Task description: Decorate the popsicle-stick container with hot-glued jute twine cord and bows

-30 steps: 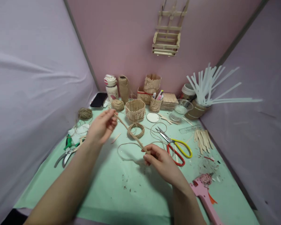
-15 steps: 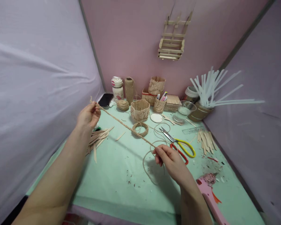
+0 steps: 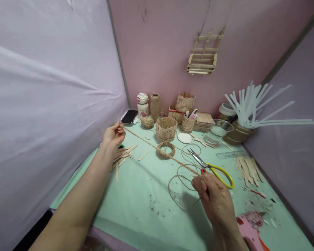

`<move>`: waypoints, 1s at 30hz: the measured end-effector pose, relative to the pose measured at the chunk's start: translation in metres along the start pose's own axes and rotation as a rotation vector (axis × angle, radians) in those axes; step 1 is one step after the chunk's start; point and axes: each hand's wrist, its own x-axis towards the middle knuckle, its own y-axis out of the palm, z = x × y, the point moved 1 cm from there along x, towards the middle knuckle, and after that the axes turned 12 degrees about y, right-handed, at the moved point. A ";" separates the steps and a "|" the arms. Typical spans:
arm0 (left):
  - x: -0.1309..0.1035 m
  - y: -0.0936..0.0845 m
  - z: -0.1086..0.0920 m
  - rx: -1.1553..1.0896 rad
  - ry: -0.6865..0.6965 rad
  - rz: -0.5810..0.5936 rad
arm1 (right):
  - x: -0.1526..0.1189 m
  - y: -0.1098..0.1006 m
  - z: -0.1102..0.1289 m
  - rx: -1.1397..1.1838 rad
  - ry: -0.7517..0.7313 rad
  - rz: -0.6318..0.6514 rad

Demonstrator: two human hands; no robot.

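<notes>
A braided twine cord [image 3: 149,142] is stretched taut across the table between my two hands. My left hand [image 3: 115,134] pinches its far end at the left, near the phone. At the right, my right hand [image 3: 210,191] is closed round the other end, with a short tail poking out below the fingers. Under the cord lie a coil of twine [image 3: 165,149] and loose loops of thin string [image 3: 172,195]. Scissors with yellow handles [image 3: 219,174] rest just beyond my right hand, and a red handle is partly hidden behind it.
Wooden strips [image 3: 124,155] lie by my left forearm, more [image 3: 248,170] at the right. Behind stand a wooden basket [image 3: 166,129], a bottle [image 3: 142,106], a twine spool [image 3: 155,107], a clear bowl [image 3: 217,132] and a pot [image 3: 237,134] of white sticks. A pink glue gun [image 3: 251,232] is front right.
The view has shifted, so the table items appear further right and lower. My right hand has turned and closed more fully round the cord; my left still holds its end.
</notes>
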 end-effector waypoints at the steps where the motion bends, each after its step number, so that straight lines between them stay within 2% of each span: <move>1: 0.000 0.000 0.000 -0.010 0.008 -0.009 | 0.000 0.001 -0.001 0.043 0.004 0.012; 6: -0.003 0.004 -0.001 -0.055 0.066 -0.020 | -0.002 0.004 0.000 0.092 0.046 0.038; 11: -0.008 0.006 -0.002 -0.062 0.059 -0.030 | -0.002 0.005 0.006 0.208 0.101 0.012; 15: -0.018 0.004 0.000 -0.069 0.052 0.009 | 0.000 0.003 0.010 0.307 0.143 -0.021; 19: -0.029 -0.003 0.004 -0.062 0.020 0.037 | 0.000 -0.003 0.010 0.255 0.235 -0.002; 21: -0.031 -0.009 0.005 -0.057 0.010 0.007 | 0.001 -0.005 0.009 0.255 0.266 -0.010; 25: -0.032 -0.018 0.007 -0.056 0.006 -0.123 | 0.004 -0.006 0.008 0.351 0.242 -0.116; 27: -0.032 -0.020 0.009 -0.073 0.006 -0.130 | 0.005 -0.007 0.008 0.335 0.225 -0.117; 30: -0.032 -0.023 0.014 -0.065 0.004 -0.069 | 0.003 -0.010 0.007 0.149 0.203 -0.052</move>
